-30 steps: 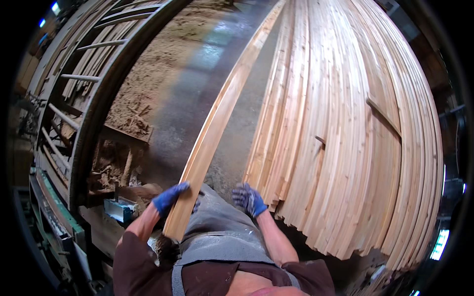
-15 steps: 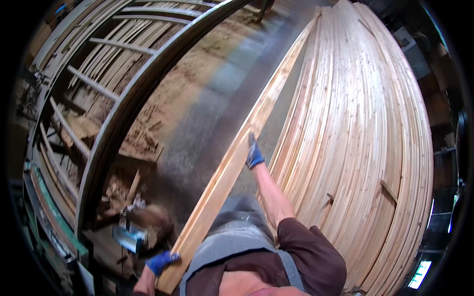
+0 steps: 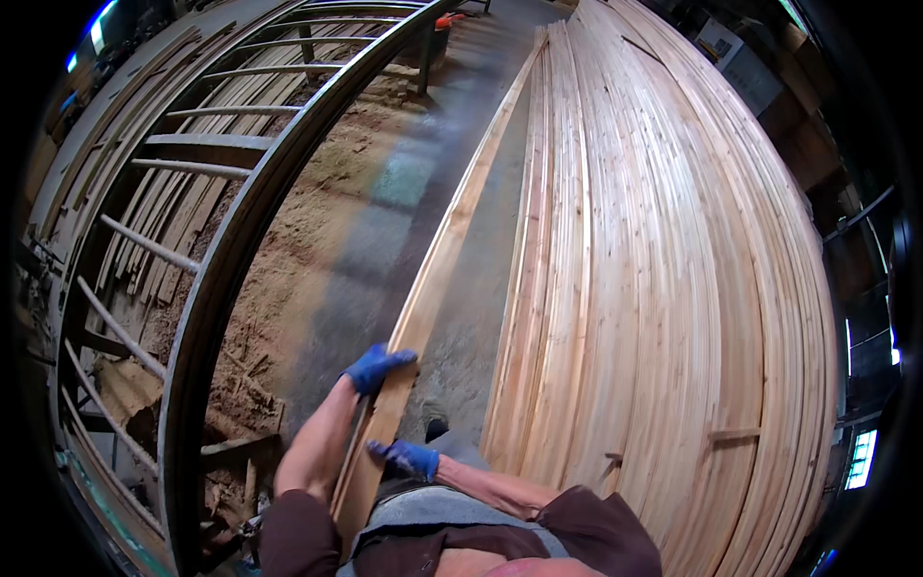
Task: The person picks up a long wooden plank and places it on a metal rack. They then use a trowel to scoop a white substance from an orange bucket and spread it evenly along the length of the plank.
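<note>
Gripping a long pale board [image 3: 437, 269] with both hands, in blue gloves. With the left hand [image 3: 378, 368], reaching in from the board's left side, closed across the upper face, with part of the glove laid over toward the right edge. With the right hand [image 3: 408, 459], coming in from the opposite side, closed on the right edge nearer the body, with glove tips on the upper face. Cannot tell how either grip sits beneath the wood, being hidden there.

Running at a slant through both grips, from beside the body at lower left to far ahead at upper right. Extending a long way beyond the left hand and only a short way behind the right, down between the dark left sleeve [image 3: 300, 534] and the grey apron [image 3: 442, 508]. Narrowing in view toward a far end close by the left side of a broad stack of boards [image 3: 663, 317]; cannot tell whether touching there. Separated from that stack, nearer the body, by a widening wedge of grey floor [image 3: 471, 317].

To the right, across tightly packed rows, with a short wood piece [image 3: 735, 435] lying crosswise on top. To the left, past brown sawdust [image 3: 317, 192], alongside a long frame with rungs [image 3: 252, 192], well apart from the board.
</note>
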